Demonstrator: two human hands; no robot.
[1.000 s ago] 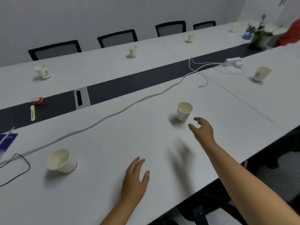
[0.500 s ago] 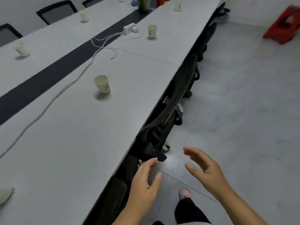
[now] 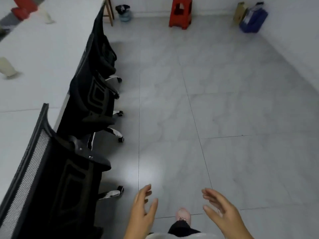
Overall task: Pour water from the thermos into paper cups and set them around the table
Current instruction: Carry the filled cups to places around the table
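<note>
My left hand (image 3: 144,207) and right hand (image 3: 222,209) hang over the floor, fingers apart, holding nothing. Two paper cups (image 3: 6,67) stand on the counter (image 3: 39,54) at far left. No thermos is visible; I should find it first.

Grey tiled floor (image 3: 224,100); black mesh chairs (image 3: 96,87) tucked against white table (image 3: 43,49); red stool (image 3: 180,12).

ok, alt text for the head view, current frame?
Both bare hands, left hand and right hand, hang open and empty over the grey tiled floor. Black mesh office chairs line the long white table at left, holding a pale paper cup; a red plastic stool stands beyond.
</note>
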